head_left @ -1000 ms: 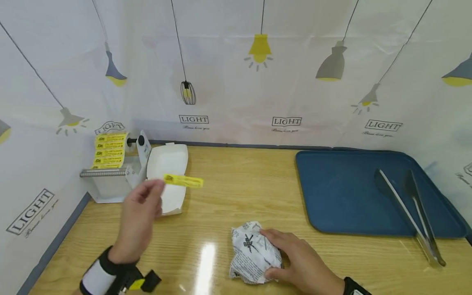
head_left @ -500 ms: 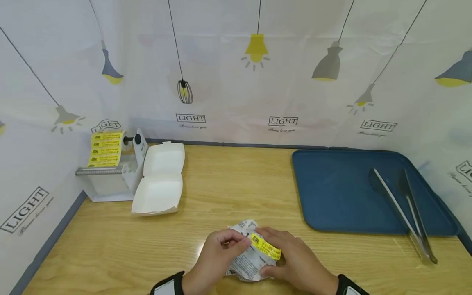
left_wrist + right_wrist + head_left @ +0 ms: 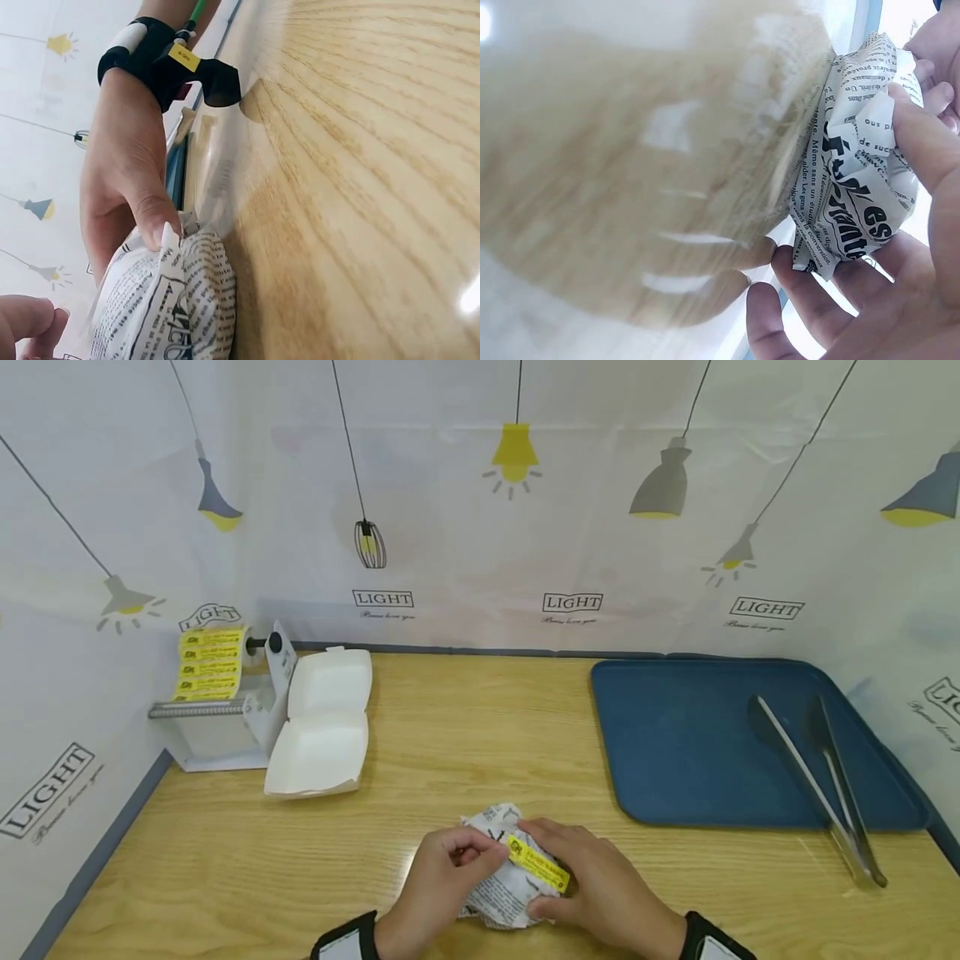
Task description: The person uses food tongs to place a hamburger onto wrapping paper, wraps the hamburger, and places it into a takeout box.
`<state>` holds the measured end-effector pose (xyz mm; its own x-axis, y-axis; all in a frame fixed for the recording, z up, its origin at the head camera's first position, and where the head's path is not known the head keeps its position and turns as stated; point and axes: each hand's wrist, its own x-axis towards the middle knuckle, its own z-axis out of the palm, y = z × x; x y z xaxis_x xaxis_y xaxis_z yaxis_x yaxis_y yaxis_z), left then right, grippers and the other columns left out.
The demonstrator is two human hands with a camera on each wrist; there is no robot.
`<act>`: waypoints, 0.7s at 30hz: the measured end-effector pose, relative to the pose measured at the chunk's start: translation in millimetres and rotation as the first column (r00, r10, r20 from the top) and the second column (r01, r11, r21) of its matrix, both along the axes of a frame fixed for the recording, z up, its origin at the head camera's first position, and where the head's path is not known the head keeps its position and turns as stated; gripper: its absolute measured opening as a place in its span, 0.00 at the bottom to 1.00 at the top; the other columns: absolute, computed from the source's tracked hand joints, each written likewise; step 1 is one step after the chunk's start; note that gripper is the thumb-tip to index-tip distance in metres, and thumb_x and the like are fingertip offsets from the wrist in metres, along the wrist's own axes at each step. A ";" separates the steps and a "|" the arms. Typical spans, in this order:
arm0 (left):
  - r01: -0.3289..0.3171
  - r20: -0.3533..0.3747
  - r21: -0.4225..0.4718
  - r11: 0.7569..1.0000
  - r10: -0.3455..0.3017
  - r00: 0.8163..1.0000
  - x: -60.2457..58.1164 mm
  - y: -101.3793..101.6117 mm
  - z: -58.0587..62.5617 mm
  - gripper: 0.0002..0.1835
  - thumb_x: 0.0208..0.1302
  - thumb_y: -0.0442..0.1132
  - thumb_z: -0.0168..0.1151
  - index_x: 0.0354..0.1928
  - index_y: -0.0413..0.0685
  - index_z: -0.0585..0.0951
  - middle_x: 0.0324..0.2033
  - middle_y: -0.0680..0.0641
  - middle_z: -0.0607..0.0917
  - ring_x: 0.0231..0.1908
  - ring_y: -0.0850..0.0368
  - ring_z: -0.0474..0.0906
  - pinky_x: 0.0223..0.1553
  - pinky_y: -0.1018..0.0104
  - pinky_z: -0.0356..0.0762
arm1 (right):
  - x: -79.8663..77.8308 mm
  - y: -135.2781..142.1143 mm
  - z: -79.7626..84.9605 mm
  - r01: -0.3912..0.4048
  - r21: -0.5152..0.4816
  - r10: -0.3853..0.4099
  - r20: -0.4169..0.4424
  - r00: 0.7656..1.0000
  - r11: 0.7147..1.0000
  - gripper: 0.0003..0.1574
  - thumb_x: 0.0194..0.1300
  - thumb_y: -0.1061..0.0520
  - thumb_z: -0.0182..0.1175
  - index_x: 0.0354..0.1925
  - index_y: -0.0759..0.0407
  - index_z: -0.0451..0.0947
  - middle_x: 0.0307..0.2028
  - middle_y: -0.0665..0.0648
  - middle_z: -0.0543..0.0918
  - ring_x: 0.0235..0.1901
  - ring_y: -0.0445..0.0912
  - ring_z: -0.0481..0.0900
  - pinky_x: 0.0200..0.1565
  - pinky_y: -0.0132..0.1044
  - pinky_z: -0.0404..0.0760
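Observation:
A bundle wrapped in newsprint-patterned paper [image 3: 501, 895] sits on the table near the front edge of the head view. My right hand [image 3: 603, 881] grips its right side, thumb toward the front and fingers toward the back. Across the bundle's top slants a yellow printed sticker [image 3: 538, 864]. With thumb and forefinger, my left hand [image 3: 447, 875] pinches the sticker's upper-left end. In the right wrist view the paper bundle [image 3: 862, 157] lies between thumb and fingers. What is inside the paper is hidden.
A label dispenser [image 3: 217, 727] holding a roll of yellow stickers [image 3: 210, 664] stands at the back left. Beside it is an opened white clamshell box [image 3: 318, 756]. At the right lies a blue tray [image 3: 675, 743], with metal tongs [image 3: 840, 793] resting across its front edge.
My left hand has carried the sticker from beside the clamshell box, right and down onto the paper bundle. In the last half second the sticker has flattened slightly. My right hand keeps its grip.

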<state>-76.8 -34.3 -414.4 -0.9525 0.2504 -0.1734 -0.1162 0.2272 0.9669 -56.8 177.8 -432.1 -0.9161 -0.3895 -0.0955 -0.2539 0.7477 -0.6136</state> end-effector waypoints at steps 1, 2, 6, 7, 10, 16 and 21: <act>0.002 -0.010 -0.007 1.000 -0.003 1.000 0.0 0.7 -0.8 0.11 0.56 0.37 0.69 0.29 0.32 0.87 0.16 0.54 0.67 0.18 0.71 0.62 0.22 0.82 0.58 | 0.0 -0.2 -0.1 0.001 0.001 -0.001 0.001 1.000 1.000 0.54 0.47 0.27 0.64 0.71 0.40 0.64 0.68 0.56 0.74 0.63 0.54 0.72 0.53 0.65 0.74; 0.006 -0.021 -0.014 1.000 -0.006 1.000 -0.3 1.0 -1.6 0.11 0.56 0.37 0.69 0.28 0.33 0.87 0.16 0.54 0.67 0.18 0.71 0.62 0.22 0.82 0.58 | 0.0 -0.3 -0.3 0.003 0.001 -0.003 0.001 1.000 1.000 0.54 0.47 0.27 0.64 0.71 0.40 0.65 0.68 0.56 0.74 0.62 0.54 0.72 0.53 0.65 0.75; 0.021 -0.097 -0.107 0.994 -0.031 0.995 -1.5 0.9 -5.7 0.08 0.56 0.39 0.69 0.26 0.41 0.87 0.17 0.54 0.68 0.19 0.70 0.63 0.23 0.82 0.60 | -0.1 -0.6 -1.0 0.003 0.000 -0.003 -0.002 1.000 1.000 0.54 0.47 0.27 0.64 0.71 0.40 0.64 0.68 0.56 0.74 0.62 0.54 0.72 0.52 0.65 0.75; 0.024 -0.123 -0.142 0.990 -0.042 0.991 -1.5 0.8 -6.9 0.07 0.56 0.39 0.69 0.25 0.44 0.87 0.17 0.54 0.68 0.19 0.70 0.63 0.23 0.81 0.60 | 0.0 -0.6 -1.0 0.003 -0.001 -0.003 -0.003 1.000 1.000 0.54 0.47 0.27 0.64 0.71 0.39 0.64 0.68 0.56 0.74 0.62 0.54 0.72 0.52 0.65 0.75; 0.023 -0.199 -0.261 0.965 -0.077 0.977 -1.4 1.0 -9.3 0.06 0.56 0.42 0.70 0.24 0.51 0.86 0.17 0.55 0.69 0.19 0.69 0.63 0.21 0.81 0.60 | 0.1 -0.3 -0.4 0.000 0.002 0.000 -0.005 1.000 1.000 0.55 0.47 0.26 0.63 0.71 0.40 0.64 0.68 0.57 0.74 0.62 0.54 0.72 0.52 0.65 0.75; 0.011 -0.289 -0.452 0.892 -0.158 0.944 -8.0 5.9 -8.7 0.09 0.52 0.46 0.69 0.19 0.57 0.80 0.17 0.56 0.72 0.17 0.70 0.62 0.16 0.79 0.56 | -0.3 -0.2 0.2 -0.008 0.001 0.008 -0.025 1.000 1.000 0.54 0.48 0.27 0.63 0.70 0.43 0.66 0.67 0.58 0.75 0.62 0.55 0.72 0.51 0.65 0.76; 0.070 -0.273 -0.526 0.848 -0.246 0.930 -15.8 7.4 -5.2 0.12 0.50 0.47 0.70 0.16 0.55 0.78 0.16 0.56 0.74 0.15 0.70 0.62 0.13 0.78 0.55 | -0.6 0.2 -1.2 -0.023 0.003 0.023 -0.035 0.999 1.000 0.54 0.49 0.27 0.62 0.71 0.43 0.65 0.67 0.57 0.75 0.63 0.55 0.72 0.50 0.66 0.76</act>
<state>-92.6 -26.9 -419.5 -0.9309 0.3650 -0.0110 0.2566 0.6754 0.6913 -57.4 178.0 -433.3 -0.9098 -0.4100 -0.0640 -0.2924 0.7429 -0.6021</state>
